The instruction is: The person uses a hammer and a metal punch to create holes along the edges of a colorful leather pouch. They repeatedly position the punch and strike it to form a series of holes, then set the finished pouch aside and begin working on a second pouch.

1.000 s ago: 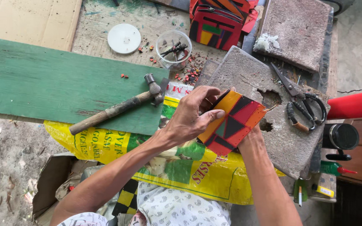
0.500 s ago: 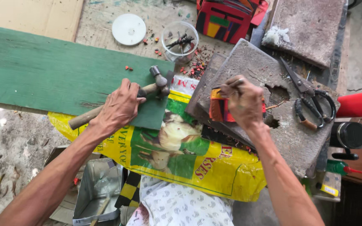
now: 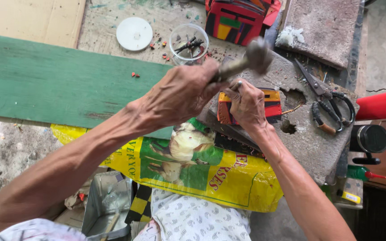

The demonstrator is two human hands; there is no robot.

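My left hand (image 3: 182, 96) grips the handle of a hammer (image 3: 252, 57), whose blurred metal head is raised above the work. My right hand (image 3: 246, 103) pinches a small nail upright on a colourful striped piece (image 3: 270, 103) of orange, red and black. That piece lies on a grey stone slab (image 3: 311, 143) with a hole in it. The hammer head hovers just above the fingers of my right hand.
A green plank (image 3: 45, 80) lies at left. A clear cup of nails (image 3: 188, 43) and a white lid (image 3: 134, 33) sit behind. Scissors (image 3: 331, 105) rest on the slab. A yellow and green sack (image 3: 202, 169) covers my lap. A red cylinder (image 3: 383, 105) lies at right.
My left hand left the striped piece, took the hammer off the green plank and swung it up over the slab. My right hand now holds a nail on the piece.
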